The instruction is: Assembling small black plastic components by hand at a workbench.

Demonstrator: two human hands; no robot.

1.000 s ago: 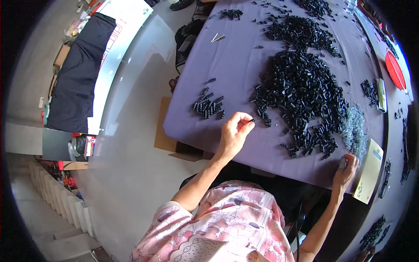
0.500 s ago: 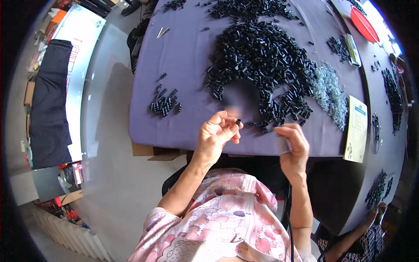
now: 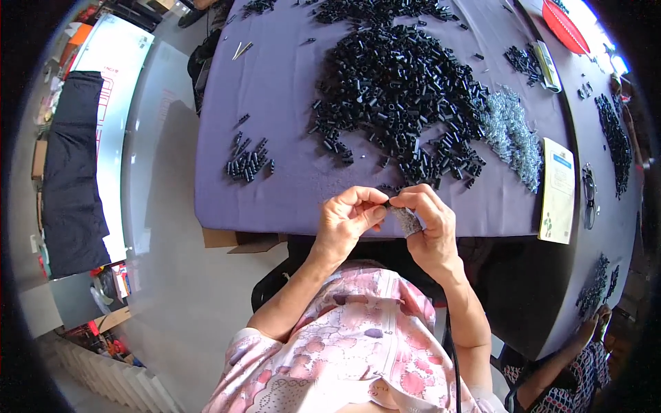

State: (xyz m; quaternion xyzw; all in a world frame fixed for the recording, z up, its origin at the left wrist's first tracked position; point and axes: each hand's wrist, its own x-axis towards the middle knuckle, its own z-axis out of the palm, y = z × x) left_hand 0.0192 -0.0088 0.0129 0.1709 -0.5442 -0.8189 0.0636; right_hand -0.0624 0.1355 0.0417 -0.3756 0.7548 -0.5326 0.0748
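My left hand (image 3: 350, 219) is closed in a pinch on a small black tube (image 3: 387, 204) at the table's near edge. My right hand (image 3: 431, 224) meets it from the right, its fingertips at the same tube. Tucked in the right fingers is a grey speckled piece (image 3: 407, 221), its kind unclear. The fingertips hide most of the tube. Just beyond both hands spreads a large heap of short black tubes (image 3: 399, 96). A pile of small shiny, silvery pieces (image 3: 513, 138) lies at its right.
A smaller group of black tubes (image 3: 248, 162) lies left on the purple cloth (image 3: 275, 199). Right are a yellowish booklet (image 3: 558, 189), glasses (image 3: 589, 196) and a red basket (image 3: 566, 26). Another person's hands (image 3: 597, 320) work by a black pile at lower right.
My right hand has moved left with the grey speckled piece and joined my left hand at the tube. A dark round blur beyond my left hand is gone. The view has shifted slightly.
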